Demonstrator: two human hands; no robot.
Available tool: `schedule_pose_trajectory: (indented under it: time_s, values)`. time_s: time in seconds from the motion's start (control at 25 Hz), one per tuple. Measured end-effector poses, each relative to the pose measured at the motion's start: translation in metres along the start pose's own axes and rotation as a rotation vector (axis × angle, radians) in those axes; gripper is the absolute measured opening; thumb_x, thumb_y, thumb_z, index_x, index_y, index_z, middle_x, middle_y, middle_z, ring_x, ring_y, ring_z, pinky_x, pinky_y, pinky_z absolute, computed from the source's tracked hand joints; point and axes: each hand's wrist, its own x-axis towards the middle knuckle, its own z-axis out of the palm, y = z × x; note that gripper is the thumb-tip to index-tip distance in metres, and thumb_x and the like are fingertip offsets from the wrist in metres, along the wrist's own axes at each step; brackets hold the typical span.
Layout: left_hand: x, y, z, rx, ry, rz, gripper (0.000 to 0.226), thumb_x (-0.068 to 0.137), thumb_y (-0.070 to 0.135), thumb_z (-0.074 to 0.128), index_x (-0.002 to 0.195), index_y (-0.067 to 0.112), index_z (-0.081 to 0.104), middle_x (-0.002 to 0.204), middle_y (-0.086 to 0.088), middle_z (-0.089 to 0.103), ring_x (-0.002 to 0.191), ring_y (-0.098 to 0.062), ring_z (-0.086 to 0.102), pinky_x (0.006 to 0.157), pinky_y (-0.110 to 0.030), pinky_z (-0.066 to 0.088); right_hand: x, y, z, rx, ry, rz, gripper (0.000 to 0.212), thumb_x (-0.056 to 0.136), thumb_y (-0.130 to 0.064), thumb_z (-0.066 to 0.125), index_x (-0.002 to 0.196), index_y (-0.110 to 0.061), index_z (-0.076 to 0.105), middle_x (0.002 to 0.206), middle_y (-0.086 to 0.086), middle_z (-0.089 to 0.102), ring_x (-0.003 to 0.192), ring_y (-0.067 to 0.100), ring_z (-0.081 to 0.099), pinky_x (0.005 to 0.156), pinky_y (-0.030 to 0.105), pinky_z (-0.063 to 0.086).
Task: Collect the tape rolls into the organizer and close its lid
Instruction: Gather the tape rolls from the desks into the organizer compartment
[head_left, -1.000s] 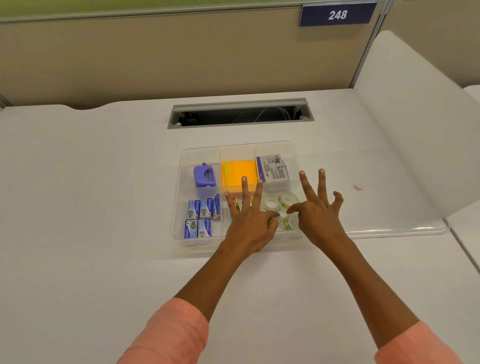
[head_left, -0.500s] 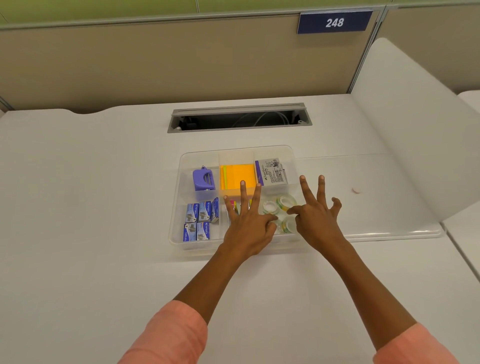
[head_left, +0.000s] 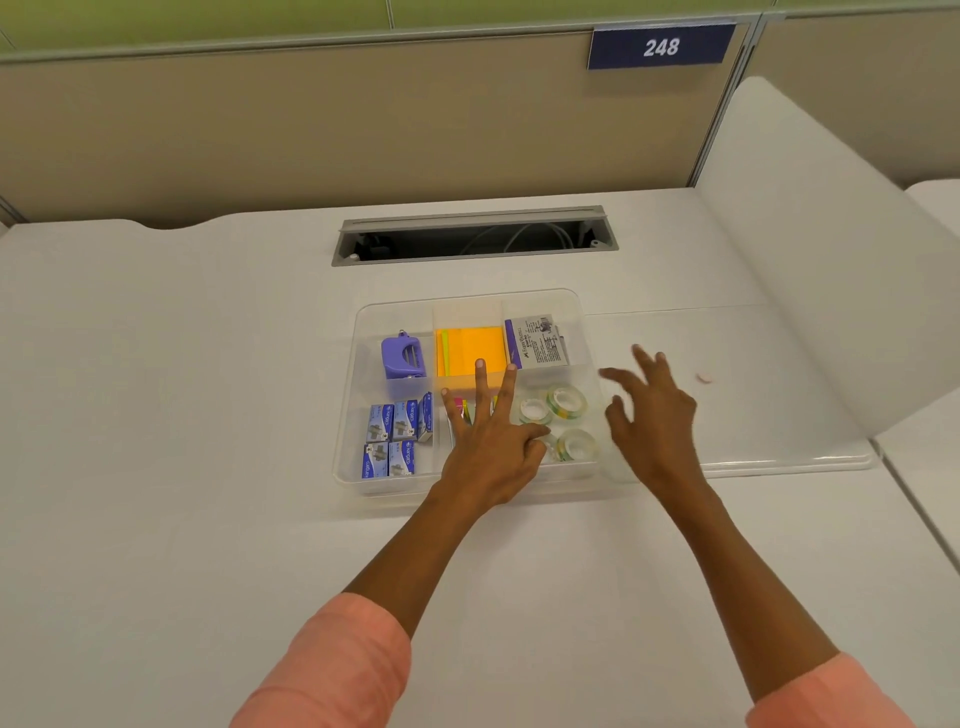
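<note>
- Both hands are working at the organizer (head_left: 347, 415): my left hand (head_left: 488, 447) is lying over its front middle with fingers spread wide, thumb touching a tape roll.
- My right hand (head_left: 652, 415) is hovering at 3 o'clock, blurred, fingers splayed, holding nothing.
- Tape rolls (head_left: 553, 421) are sitting in the front-right compartment.
- I'm seeing the lid (head_left: 753, 415) lying flat, open, further toward 3 o'clock.

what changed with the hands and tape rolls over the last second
The right hand drew away to the right, off the tape rolls, and now hovers open at the organizer's right edge. The left hand stayed spread over the middle compartment, thumb by the rolls. Rolls, lid and other contents did not move.
</note>
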Motion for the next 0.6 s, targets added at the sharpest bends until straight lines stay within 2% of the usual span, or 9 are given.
schedule_pose_trajectory:
  time_s: [0.04,0.12,0.32,0.44,0.52,0.6]
  values:
    - [0.0,0.0,-0.001,-0.005,-0.004,-0.001,0.034,0.091,0.04,0.034,0.116,0.04,0.057,0.156,-0.003,-0.013,0.136,-0.03,-0.032,0.104,-0.06,-0.023,0.0,0.007,-0.005,0.053,0.068,0.057,0.036,0.086,-0.007,0.052,0.121,-0.015,0.056,0.144,0.018,0.04,0.138,0.034,0.03,0.107,0.051,0.029]
    - [0.0,-0.001,0.0,0.013,-0.019,-0.004,0.035,0.091,0.04,0.033,0.12,0.04,0.053,0.156,-0.003,-0.013,0.136,-0.03,-0.031,0.104,-0.061,-0.021,-0.005,0.023,-0.013,0.042,0.087,0.162,0.032,0.085,-0.011,0.057,0.118,-0.01,0.056,0.131,0.02,0.052,0.124,0.037,0.044,0.102,0.047,0.035]
    - [0.001,-0.002,-0.003,0.039,-0.042,-0.016,0.042,0.091,0.046,0.033,0.132,0.037,0.04,0.156,-0.004,-0.012,0.137,-0.03,-0.029,0.105,-0.063,-0.018,-0.023,0.042,-0.016,-0.127,-0.157,0.321,0.037,0.075,-0.032,0.073,0.099,-0.006,0.063,0.113,0.018,0.056,0.107,0.037,0.05,0.085,0.041,0.043]
    - [0.002,-0.001,-0.007,-0.002,-0.035,-0.029,0.043,0.093,0.044,0.033,0.134,0.034,0.037,0.156,-0.004,-0.011,0.138,-0.03,-0.028,0.106,-0.062,-0.017,-0.024,0.038,-0.015,-0.154,-0.187,0.334,0.035,0.069,-0.034,0.078,0.086,-0.007,0.065,0.108,0.015,0.054,0.102,0.034,0.05,0.074,0.036,0.041]
    - [0.002,-0.001,-0.011,-0.021,-0.034,-0.026,0.043,0.093,0.042,0.034,0.135,0.033,0.036,0.156,-0.004,-0.011,0.138,-0.03,-0.027,0.107,-0.061,-0.016,-0.024,0.035,-0.015,-0.116,-0.195,0.321,0.034,0.066,-0.036,0.08,0.08,-0.007,0.068,0.109,0.014,0.054,0.104,0.035,0.051,0.076,0.036,0.041]
    - [0.001,-0.004,-0.015,-0.033,-0.026,-0.019,0.042,0.093,0.04,0.033,0.134,0.032,0.037,0.156,-0.004,-0.011,0.138,-0.029,-0.027,0.107,-0.061,-0.016,-0.026,0.033,-0.015,-0.092,-0.225,0.28,0.033,0.064,-0.037,0.081,0.077,-0.009,0.069,0.122,0.015,0.054,0.117,0.035,0.047,0.087,0.04,0.042]
